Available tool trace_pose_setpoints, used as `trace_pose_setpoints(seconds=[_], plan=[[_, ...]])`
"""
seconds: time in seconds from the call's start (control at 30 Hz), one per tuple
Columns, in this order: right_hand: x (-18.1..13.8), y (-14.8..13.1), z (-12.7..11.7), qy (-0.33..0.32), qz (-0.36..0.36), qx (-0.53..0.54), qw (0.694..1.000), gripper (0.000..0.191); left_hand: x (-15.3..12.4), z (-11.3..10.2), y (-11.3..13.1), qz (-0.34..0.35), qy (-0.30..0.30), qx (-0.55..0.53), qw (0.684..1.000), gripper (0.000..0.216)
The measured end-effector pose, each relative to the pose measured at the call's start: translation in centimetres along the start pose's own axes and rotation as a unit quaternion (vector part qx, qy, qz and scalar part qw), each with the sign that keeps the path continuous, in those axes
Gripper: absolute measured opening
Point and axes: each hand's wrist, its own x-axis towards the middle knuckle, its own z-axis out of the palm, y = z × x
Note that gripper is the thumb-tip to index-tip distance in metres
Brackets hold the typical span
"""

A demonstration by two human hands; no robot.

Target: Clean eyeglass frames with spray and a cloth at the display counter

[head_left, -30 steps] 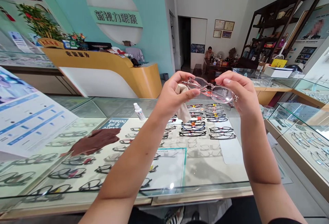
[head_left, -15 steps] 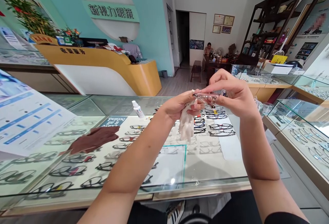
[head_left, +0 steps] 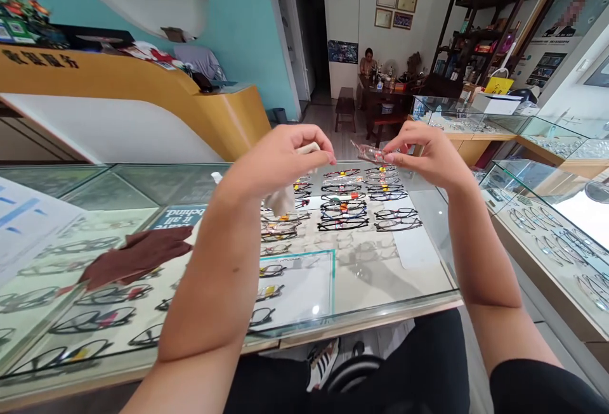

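My right hand (head_left: 425, 153) pinches a pair of eyeglasses (head_left: 370, 153) by one side, between thumb and fingers. The frame looks thin and pale or clear, and hangs in the air above the display case. To its left, my left hand (head_left: 285, 157) is curled round a whitish cloth (head_left: 281, 201), part of which hangs below the palm. A gap separates the left fingertips from the eyeglasses. Under both hands, several rows of eyeglasses (head_left: 343, 208) lie in or on the glass display case (head_left: 375, 303); I cannot tell which.
A brown cloth (head_left: 137, 254) lies on the glass at left, near a printed sheet (head_left: 33, 230). The white bottle (head_left: 216, 177) is mostly hidden by my left arm. More glass cases (head_left: 547, 211) stand at right. A person (head_left: 368, 62) sits at a far table.
My hands have parted. The left hand has moved left with the whitish cloth, off the eyeglasses, which stay in my right hand. The camera view has shifted right and down.
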Motion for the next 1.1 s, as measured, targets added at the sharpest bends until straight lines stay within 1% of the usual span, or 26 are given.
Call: trace_pose_setpoints(seconds=[0.07,0.1,0.17,0.2,0.3,0.43,0.57,0.73,0.93,1.1], plan=[[-0.9,2.3,0.9,-0.051,0.055,-0.086,0.993,0.011,-0.9,-0.7,1.3,-0.022,0.027,0.035,0.999,0.009],[-1.5,3.3,1.6,-0.076,0.085,-0.133,0.985,0.007,-1.4,-0.8,2.1,-0.038,0.039,0.048,0.997,0.007],[-2.7,5.0,3.0,-0.123,0.139,-0.207,0.96,0.009,-2.2,-0.8,3.4,-0.059,0.051,0.07,0.995,0.004],[-3.3,5.7,3.6,-0.142,0.162,-0.233,0.948,0.011,-2.5,-0.6,3.8,-0.057,0.053,0.077,0.994,0.002],[-4.8,7.3,5.0,-0.188,0.2,-0.276,0.921,0.016,-2.9,-0.2,4.3,-0.039,0.047,0.085,0.995,0.0],[-5.5,8.9,5.5,-0.227,0.216,-0.279,0.907,0.018,-2.6,0.2,3.8,-0.024,0.042,0.078,0.996,0.001],[-5.6,9.4,5.6,-0.241,0.224,-0.275,0.903,0.019,-2.3,0.5,3.8,-0.037,0.04,0.085,0.995,0.003],[-5.6,8.7,5.8,-0.254,0.208,-0.272,0.905,0.021,-2.3,1.0,4.3,-0.075,0.048,0.111,0.99,0.006],[-5.5,8.2,6.4,-0.275,0.218,-0.278,0.894,0.021,-2.3,1.1,4.1,-0.039,0.044,0.1,0.993,0.008],[-5.6,8.4,6.8,-0.285,0.225,-0.284,0.887,0.02,-2.2,1.2,4.1,-0.05,0.019,0.09,0.995,0.008]])
